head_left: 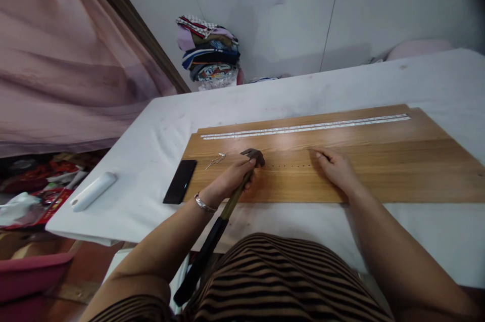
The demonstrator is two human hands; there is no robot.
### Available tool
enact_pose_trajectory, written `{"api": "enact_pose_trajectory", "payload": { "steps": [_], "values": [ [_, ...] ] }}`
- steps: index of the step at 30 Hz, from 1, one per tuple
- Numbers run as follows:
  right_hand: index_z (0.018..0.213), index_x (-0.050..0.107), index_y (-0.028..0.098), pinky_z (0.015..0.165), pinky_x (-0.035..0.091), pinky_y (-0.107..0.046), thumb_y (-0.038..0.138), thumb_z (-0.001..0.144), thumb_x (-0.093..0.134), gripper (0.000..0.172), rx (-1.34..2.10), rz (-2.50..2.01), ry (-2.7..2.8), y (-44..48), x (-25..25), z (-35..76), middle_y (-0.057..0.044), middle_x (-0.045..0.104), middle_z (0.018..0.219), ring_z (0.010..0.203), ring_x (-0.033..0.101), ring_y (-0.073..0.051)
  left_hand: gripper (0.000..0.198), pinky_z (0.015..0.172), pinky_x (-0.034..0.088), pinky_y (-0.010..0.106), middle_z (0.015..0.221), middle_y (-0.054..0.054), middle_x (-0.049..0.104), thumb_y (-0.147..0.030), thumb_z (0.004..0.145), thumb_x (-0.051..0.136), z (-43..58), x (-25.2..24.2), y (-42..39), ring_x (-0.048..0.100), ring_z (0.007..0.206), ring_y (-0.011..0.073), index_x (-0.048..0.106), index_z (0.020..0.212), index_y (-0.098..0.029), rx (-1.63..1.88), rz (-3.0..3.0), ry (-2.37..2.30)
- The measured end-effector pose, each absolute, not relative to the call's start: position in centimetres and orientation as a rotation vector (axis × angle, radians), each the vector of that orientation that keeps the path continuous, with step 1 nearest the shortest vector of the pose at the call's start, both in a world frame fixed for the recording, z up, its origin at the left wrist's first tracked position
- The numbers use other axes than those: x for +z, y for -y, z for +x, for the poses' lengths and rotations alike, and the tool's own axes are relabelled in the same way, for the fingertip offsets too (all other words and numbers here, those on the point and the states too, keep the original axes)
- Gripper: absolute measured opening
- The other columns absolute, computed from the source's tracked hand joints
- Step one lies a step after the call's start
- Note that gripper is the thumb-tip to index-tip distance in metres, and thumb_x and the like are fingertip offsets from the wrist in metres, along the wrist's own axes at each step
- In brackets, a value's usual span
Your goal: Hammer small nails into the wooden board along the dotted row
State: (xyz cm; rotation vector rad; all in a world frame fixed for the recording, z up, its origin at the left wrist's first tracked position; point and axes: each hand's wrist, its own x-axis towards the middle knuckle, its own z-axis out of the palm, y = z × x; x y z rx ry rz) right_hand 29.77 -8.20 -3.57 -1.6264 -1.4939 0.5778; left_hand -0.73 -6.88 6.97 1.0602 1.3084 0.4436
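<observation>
My left hand (233, 178) is closed round the shaft of a claw hammer (223, 213), just below its dark head (254, 155), which rests on a long wooden board (379, 160). My right hand (335, 168) lies on the board to the right, fingers curled with the fingertips pressed to the wood; whether it holds something small is hidden. Between the hands runs a row of small dark dots (291, 166) in the board. A few loose nails (216, 160) lie on the board left of the hammer head.
A silvery strip (306, 127) runs along the board's far edge. A black phone (180, 181) and a white oblong object (93, 190) lie on the white table (151, 125) at the left. Folded clothes (209, 49) are stacked by the wall. A pink curtain (56, 59) hangs left.
</observation>
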Motion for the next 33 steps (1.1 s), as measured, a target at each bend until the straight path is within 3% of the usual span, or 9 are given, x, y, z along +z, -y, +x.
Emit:
{"api": "enact_pose_trajectory", "payload": {
  "steps": [13, 27, 33],
  "values": [
    [0.109, 0.078, 0.024, 0.088, 0.057, -0.042, 0.034, 0.089, 0.052, 0.035, 0.521, -1.605, 1.536, 8.25, -3.57, 29.72, -0.007, 0.079, 0.108, 0.098, 0.073, -0.026, 0.037, 0.036, 0.033, 0.017, 0.06, -0.003, 0.053, -0.052, 0.094, 0.052, -1.21, 6.94, 6.56, 0.044, 0.039, 0.0063, 0.058, 0.102, -0.016, 0.485, 1.123, -1.191],
    [0.111, 0.078, 0.024, 0.09, 0.057, -0.044, 0.033, 0.09, 0.051, 0.035, 0.507, -1.641, 1.583, 8.25, -3.46, 29.8, -0.009, 0.078, 0.111, 0.102, 0.073, -0.029, 0.029, 0.037, 0.034, 0.017, 0.059, -0.003, 0.054, -0.041, 0.101, 0.043, -0.75, 6.64, 6.66, 0.046, 0.039, 0.006, 0.058, 0.095, -0.016, 0.416, 1.059, -1.295],
    [0.112, 0.078, 0.023, 0.091, 0.057, -0.045, 0.033, 0.091, 0.051, 0.036, 0.515, -1.631, 1.576, 8.26, -3.65, 29.79, -0.009, 0.078, 0.112, 0.103, 0.073, -0.029, 0.029, 0.037, 0.034, 0.019, 0.062, -0.002, 0.055, -0.045, 0.098, 0.049, -1.14, 6.67, 6.44, 0.046, 0.039, 0.0064, 0.057, 0.097, -0.017, 0.456, 1.034, -1.258]
  ]
}}
